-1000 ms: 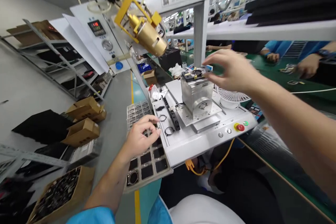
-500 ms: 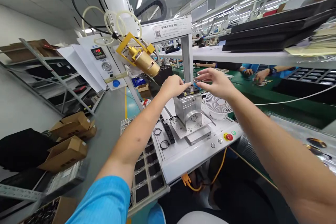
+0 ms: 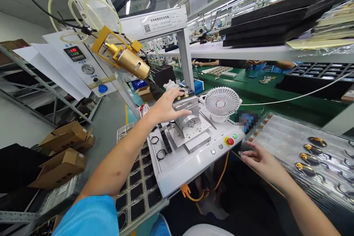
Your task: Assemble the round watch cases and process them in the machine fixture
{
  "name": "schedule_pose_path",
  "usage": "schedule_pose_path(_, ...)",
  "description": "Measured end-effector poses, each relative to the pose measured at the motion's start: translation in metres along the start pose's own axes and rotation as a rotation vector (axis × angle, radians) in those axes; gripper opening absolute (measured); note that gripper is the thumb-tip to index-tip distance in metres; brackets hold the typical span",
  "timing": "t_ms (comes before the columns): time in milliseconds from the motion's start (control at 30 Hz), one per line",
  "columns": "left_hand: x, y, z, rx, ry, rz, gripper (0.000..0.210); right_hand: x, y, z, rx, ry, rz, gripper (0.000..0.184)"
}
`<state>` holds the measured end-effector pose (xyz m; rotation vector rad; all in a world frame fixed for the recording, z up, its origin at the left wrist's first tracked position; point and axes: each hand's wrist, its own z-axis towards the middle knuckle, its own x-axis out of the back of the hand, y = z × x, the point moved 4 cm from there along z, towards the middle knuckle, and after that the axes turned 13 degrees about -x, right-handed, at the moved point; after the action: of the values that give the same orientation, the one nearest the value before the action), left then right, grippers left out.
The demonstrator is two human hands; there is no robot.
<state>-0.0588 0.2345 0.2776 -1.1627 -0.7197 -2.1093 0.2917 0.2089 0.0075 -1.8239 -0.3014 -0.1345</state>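
My left hand (image 3: 167,106) is at the metal fixture block (image 3: 190,120), its fingers reaching over the black top piece (image 3: 186,94) and its thumb spread apart along the front. The fixture stands on a plate on the white bench machine (image 3: 182,169). My right hand (image 3: 261,162) hovers off the machine's right front corner, beside the clear plastic tray (image 3: 279,132). Its thumb and a finger come together at a tiny greyish thing, too small to name. Dark oval parts with wire tails (image 3: 309,158) lie in that tray.
A gold dispensing head (image 3: 132,62) hangs over the machine's left side. A white fan (image 3: 222,102) and a red stop button (image 3: 229,141) are to the right. Below left is a compartment tray (image 3: 138,195). Co-workers' arms (image 3: 284,65) show across the green bench.
My right hand has left the fixture top and moved down right, beside the clear tray. My left hand remains at the fixture with its thumb now lower. The view has shifted to the right.
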Motion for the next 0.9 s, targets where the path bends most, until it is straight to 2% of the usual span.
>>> schedule_pose_path(100, -0.002, -0.001, -0.002, -0.003, 0.016, -0.015, 0.071, -0.018, 0.003, 0.011, 0.057, 0.023, -0.315, 0.085)
schedule_pose_path(167, 0.002, 0.005, -0.017, -0.007, 0.049, -0.028, 0.070, -0.029, 0.001, 0.013, 0.068, 0.039, -0.493, 0.087)
schedule_pose_path(233, 0.004, 0.019, -0.044, -0.018, 0.144, -0.021, 0.072, -0.038, 0.001, 0.013, 0.065, 0.031, -0.594, 0.090)
schedule_pose_path(300, -0.005, 0.041, -0.083, -0.052, 0.272, -0.045, 0.065, -0.044, 0.002, 0.013, 0.073, 0.025, -0.633, 0.091)
schedule_pose_path(367, -0.032, 0.068, -0.124, -0.094, 0.335, -0.186, 0.044, -0.045, 0.001, 0.015, 0.071, 0.040, -0.635, 0.091)
schedule_pose_path(433, -0.074, 0.091, -0.159, -0.054, 0.313, -0.445, 0.032, -0.042, -0.001, 0.018, 0.060, 0.057, -0.607, 0.094)
schedule_pose_path(500, -0.128, 0.108, -0.186, 0.167, 0.212, -0.669, 0.023, -0.038, -0.005, 0.016, 0.055, 0.071, -0.578, 0.094)
schedule_pose_path(567, -0.180, 0.122, -0.207, 0.433, 0.134, -0.875, 0.028, -0.035, -0.007, 0.005, 0.066, 0.072, -0.553, 0.085)
schedule_pose_path(600, -0.203, 0.130, -0.215, 0.537, 0.104, -0.996, 0.035, -0.036, -0.007, -0.005, 0.078, 0.044, -0.518, 0.077)
schedule_pose_path(667, -0.236, 0.143, -0.224, 0.668, 0.085, -1.249, 0.049, -0.047, -0.002, -0.033, 0.123, -0.095, -0.357, 0.064)
schedule_pose_path(733, -0.254, 0.152, -0.226, 0.707, 0.125, -1.472, 0.057, -0.063, 0.006, -0.064, 0.201, -0.246, -0.134, 0.068)
schedule_pose_path(767, -0.259, 0.154, -0.225, 0.710, 0.156, -1.558, 0.059, -0.071, 0.010, -0.078, 0.245, -0.268, -0.057, 0.075)
schedule_pose_path(833, -0.265, 0.156, -0.219, 0.700, 0.196, -1.694, 0.063, -0.084, 0.019, -0.100, 0.316, -0.216, 0.012, 0.084)
schedule_pose_path(900, -0.268, 0.155, -0.212, 0.705, 0.227, -1.776, 0.061, -0.092, 0.025, -0.113, 0.356, -0.115, 0.018, 0.084)
